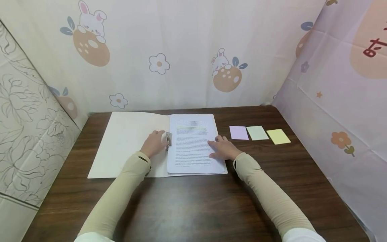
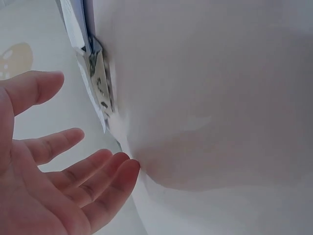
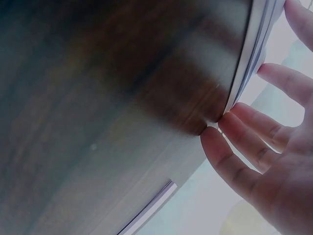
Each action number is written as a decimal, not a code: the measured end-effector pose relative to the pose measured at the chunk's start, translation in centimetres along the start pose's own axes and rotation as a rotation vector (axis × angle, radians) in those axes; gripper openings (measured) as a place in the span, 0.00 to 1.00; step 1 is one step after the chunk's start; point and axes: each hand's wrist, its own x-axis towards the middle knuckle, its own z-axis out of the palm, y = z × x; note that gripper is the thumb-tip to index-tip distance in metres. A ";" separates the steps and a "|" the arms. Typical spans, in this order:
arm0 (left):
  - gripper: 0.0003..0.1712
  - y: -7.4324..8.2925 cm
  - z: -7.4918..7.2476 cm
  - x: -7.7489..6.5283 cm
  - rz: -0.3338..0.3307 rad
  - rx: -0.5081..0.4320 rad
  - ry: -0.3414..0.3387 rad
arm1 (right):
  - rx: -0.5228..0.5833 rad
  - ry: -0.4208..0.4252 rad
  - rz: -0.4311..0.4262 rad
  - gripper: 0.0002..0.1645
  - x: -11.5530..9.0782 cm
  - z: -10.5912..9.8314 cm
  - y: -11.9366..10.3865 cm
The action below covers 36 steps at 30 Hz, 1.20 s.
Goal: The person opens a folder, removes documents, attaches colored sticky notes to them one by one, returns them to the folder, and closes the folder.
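Note:
A white folder (image 1: pixel 127 137) lies spread wide on the dark wooden table. On its right side is a stack of printed sheets (image 1: pixel 191 144), with a yellow-green highlighted line near the top. A metal clip (image 1: pixel 169 138) sits along the folder's fold at the stack's left edge. My left hand (image 1: pixel 153 143) rests beside that clip, and in the left wrist view its fingertips touch the white cover while thumb and fingers stay apart. Along the stack's right edge lies my right hand (image 1: pixel 223 148), fingers extended. Its fingertips (image 3: pixel 212 139) meet the folder's edge and the table in the right wrist view.
Right of the folder stand three sticky-note pads in a row: purple (image 1: pixel 239 132), pale green (image 1: pixel 257 133) and yellow (image 1: pixel 278 136). Patterned curtains (image 1: pixel 187 67) hang behind the table (image 1: pixel 193 208) and along its right side. A floral panel (image 1: pixel 27 134) borders the left.

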 end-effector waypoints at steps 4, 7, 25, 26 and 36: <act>0.35 0.4 0.3 0.0 0.006 -0.003 -0.012 | 0.002 -0.004 0.005 0.40 0.1 0.1 0.0; 0.35 0.8 0.5 0.1 0.009 -0.002 -0.024 | 0.002 -0.005 0.008 0.40 0.1 0.1 -0.1; 0.41 2.0 1.2 0.4 0.019 0.030 -0.093 | 0.016 0.012 0.023 0.41 0.4 -0.1 0.0; 0.41 2.0 1.3 0.4 0.020 0.034 -0.095 | 0.017 0.016 0.021 0.41 0.4 -0.1 0.0; 0.41 2.1 1.3 0.4 0.030 0.078 -0.107 | 0.120 0.058 0.022 0.36 0.4 -0.1 0.7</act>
